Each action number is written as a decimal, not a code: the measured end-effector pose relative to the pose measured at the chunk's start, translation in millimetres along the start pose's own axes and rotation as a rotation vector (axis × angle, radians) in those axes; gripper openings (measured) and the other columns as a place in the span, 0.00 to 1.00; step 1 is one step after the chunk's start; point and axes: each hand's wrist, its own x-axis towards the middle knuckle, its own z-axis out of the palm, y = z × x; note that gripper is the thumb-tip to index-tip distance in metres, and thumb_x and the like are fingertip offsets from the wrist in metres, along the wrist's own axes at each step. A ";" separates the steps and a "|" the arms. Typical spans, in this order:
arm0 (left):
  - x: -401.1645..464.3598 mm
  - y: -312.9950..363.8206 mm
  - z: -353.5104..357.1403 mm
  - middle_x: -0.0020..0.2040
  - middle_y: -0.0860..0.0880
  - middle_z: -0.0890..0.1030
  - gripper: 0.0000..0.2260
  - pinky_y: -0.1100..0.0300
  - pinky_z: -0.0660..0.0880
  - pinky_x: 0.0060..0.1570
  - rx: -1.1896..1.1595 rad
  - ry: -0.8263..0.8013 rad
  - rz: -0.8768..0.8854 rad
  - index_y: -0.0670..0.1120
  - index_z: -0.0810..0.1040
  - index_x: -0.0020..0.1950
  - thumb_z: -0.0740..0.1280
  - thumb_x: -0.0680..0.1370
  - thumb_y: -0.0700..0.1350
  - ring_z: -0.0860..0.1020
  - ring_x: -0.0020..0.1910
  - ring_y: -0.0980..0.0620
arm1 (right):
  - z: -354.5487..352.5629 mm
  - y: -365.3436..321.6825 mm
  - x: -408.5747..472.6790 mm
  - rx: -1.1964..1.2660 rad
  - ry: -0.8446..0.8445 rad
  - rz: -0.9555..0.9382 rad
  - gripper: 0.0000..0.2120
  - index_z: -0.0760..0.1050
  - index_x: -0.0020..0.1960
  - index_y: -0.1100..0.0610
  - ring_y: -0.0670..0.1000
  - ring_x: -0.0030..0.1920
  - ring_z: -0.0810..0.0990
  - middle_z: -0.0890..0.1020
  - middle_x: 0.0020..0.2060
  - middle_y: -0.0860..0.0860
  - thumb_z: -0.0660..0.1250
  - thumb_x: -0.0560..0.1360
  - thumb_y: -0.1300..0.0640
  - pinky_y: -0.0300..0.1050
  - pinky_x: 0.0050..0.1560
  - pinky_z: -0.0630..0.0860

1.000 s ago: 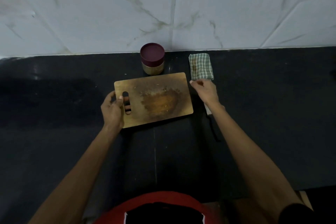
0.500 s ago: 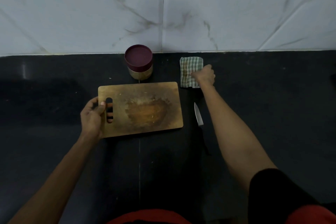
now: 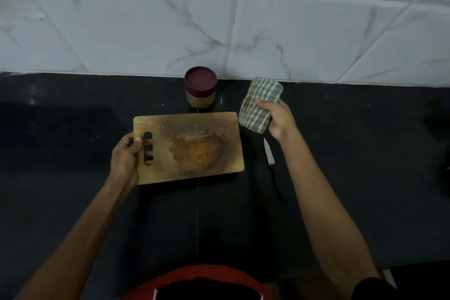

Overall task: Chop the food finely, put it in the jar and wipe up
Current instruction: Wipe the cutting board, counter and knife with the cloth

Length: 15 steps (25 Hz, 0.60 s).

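The right hand gripped the folded green checked cloth; the left hand clasped the stained rectangular wooden board by its slotted left end. Wiping should press firmly across the stain.

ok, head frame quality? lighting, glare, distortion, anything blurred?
Head view: dim and bluish overall; the black counter swallows detail, with only a faint sheen at its far left. Wide-angle bending curves the tile joints. The board, jar and cloth in the right hand read fairly sharp; the knife handle melts into the counter. Left hand is soft but readable.
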 end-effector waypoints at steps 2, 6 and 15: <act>-7.0 0.7 -17.3 0.45 0.48 0.80 0.09 0.59 0.78 0.30 -0.017 -0.001 0.007 0.46 0.74 0.56 0.55 0.83 0.43 0.78 0.34 0.53 | 17.7 -3.1 -25.6 0.027 -0.059 -0.004 0.13 0.76 0.58 0.60 0.55 0.54 0.82 0.82 0.54 0.57 0.69 0.75 0.68 0.52 0.57 0.78; -17.7 3.0 -46.3 0.45 0.48 0.80 0.09 0.58 0.77 0.30 -0.071 0.022 0.046 0.47 0.76 0.53 0.56 0.82 0.42 0.79 0.37 0.52 | 60.2 1.7 -60.7 0.007 -0.209 -0.023 0.10 0.77 0.58 0.62 0.54 0.52 0.83 0.83 0.51 0.56 0.66 0.77 0.68 0.53 0.57 0.79; -29.9 3.4 -79.3 0.49 0.41 0.82 0.12 0.58 0.75 0.30 -0.128 0.086 0.084 0.40 0.78 0.59 0.58 0.81 0.41 0.80 0.38 0.47 | 207.0 73.5 -98.7 -1.277 -0.416 -1.106 0.24 0.77 0.65 0.60 0.60 0.58 0.76 0.77 0.58 0.58 0.63 0.71 0.75 0.55 0.60 0.73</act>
